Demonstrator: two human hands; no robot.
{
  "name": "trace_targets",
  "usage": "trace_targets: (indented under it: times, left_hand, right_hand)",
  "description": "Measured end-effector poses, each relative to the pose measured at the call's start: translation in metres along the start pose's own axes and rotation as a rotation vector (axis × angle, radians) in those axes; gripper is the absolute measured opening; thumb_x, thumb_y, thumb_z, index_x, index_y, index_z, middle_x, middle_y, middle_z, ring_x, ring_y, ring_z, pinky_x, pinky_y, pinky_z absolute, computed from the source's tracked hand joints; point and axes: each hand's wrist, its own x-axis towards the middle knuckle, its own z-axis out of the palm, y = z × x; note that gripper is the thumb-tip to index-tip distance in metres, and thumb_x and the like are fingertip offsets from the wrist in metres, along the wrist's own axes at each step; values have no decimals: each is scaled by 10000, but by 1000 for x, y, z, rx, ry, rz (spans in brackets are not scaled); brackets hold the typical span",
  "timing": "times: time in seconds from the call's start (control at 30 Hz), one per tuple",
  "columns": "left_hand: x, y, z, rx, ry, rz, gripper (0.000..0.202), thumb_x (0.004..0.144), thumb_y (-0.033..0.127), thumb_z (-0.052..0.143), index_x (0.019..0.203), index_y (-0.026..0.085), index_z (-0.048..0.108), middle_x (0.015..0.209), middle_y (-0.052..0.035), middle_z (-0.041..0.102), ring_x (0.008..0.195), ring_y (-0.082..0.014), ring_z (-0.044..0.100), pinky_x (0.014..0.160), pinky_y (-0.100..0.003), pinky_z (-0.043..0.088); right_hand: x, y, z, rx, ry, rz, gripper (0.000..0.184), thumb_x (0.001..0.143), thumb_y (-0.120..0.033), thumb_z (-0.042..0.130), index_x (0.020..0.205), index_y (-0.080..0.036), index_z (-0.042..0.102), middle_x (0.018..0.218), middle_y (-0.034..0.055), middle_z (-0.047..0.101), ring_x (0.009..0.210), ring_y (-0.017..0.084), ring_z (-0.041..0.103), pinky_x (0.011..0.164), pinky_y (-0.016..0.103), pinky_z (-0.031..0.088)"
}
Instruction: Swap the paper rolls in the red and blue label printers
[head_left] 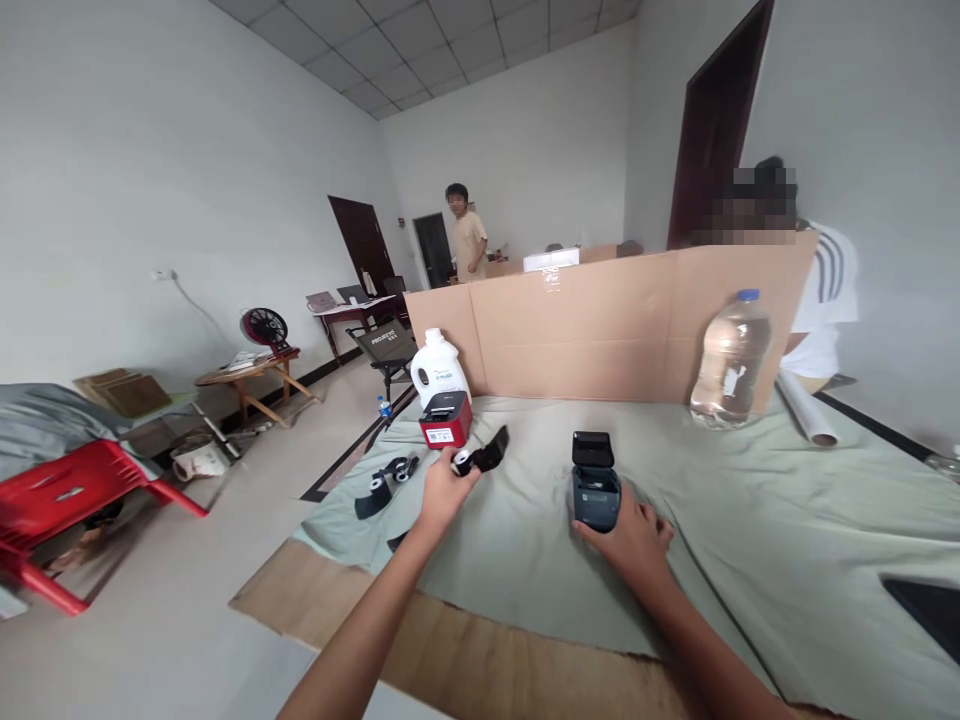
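Note:
My left hand (445,490) pinches a small paper roll (462,460) with a white core, and a loose black strip (492,452) trails from it to the right. My right hand (634,530) is closed around the side of a dark portable printer (598,510) on the green cloth (525,560). The printer's lid (592,449) is raised, showing its inner compartment. Farther left lie several similar rolls with black strips (373,500). Just beyond my left hand stands a red and black box-shaped device (445,420) with a white label.
Behind the device stands a white jug (437,365). A cardboard panel (570,320) runs along the back, with a large water bottle (731,360) at its right. A dark flat object (922,605) lies right. A red stool (71,490) is left; two people are beyond the panel.

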Motion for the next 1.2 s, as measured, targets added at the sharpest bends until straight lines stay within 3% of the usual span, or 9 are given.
trace_targets:
  times: [0.1,0.23,0.37,0.47,0.57,0.67,0.77,0.9,1.2]
  left_hand:
    - [-31,-27,-10,44,32,-11,207,771,294,666,942,195,605,768,-16,691,708,-191,672,663,-257,449]
    - [-67,-47,8,120,-57,-46,211,810,258,645,1006,186,618,828,-52,723,742,-209,698,684,-271,466]
    - [-82,-51,22,211,-117,-74,171,854,256,633,1007,180,636,862,-74,730,776,-224,705,711,-286,476]
    - [-85,-46,15,246,-123,-69,287,863,317,654,1115,183,631,1026,-99,726,878,-242,710,738,-298,493]
    - [-77,-44,-3,269,-16,-50,462,906,453,604,1288,197,561,1259,-120,648,1001,-252,687,744,-310,509]
    - [-50,-48,-21,363,52,3,425,954,449,526,1293,200,586,1302,-118,624,1124,-272,631,856,-341,503]
    - [-17,-55,-31,534,-98,58,371,891,347,613,1242,237,660,1258,-102,674,1190,-312,586,982,-389,444]
    - [4,-59,-30,599,-281,7,369,865,241,601,1227,264,668,1110,-98,745,1068,-273,671,926,-343,441]
    - [25,-61,-33,428,-236,-55,406,775,234,693,1180,249,670,992,-81,760,932,-246,702,769,-274,457]
  right_hand:
    - [1,1,3,-11,2,4,923,698,-644,643,1427,-128,411,1225,211,642,1217,418,512,987,544,319]
    - [2,2,5,-10,17,0,935,689,-659,627,1431,-136,403,1208,200,644,1213,416,512,987,539,313]
    - [1,2,3,-3,19,-1,921,691,-667,611,1431,-159,399,1197,186,642,1215,415,512,987,538,316]
    - [2,3,4,6,23,-15,902,699,-670,595,1427,-176,395,1201,181,641,1209,417,516,988,544,319]
    - [3,5,6,15,26,-15,890,696,-671,594,1416,-184,401,1211,171,645,1202,413,522,998,550,313]
    - [4,5,8,5,27,-12,903,689,-678,601,1413,-177,402,1221,171,645,1206,408,522,1004,548,313]
    - [4,4,7,-6,25,-7,927,686,-684,605,1423,-161,395,1224,184,644,1215,404,521,1011,546,314]
    - [3,2,6,-10,19,6,954,673,-669,636,1433,-146,392,1254,197,634,1228,406,518,1013,539,321]
    - [2,0,-1,4,-7,5,947,687,-634,660,1445,-139,380,1256,199,635,1238,408,505,1012,537,315]
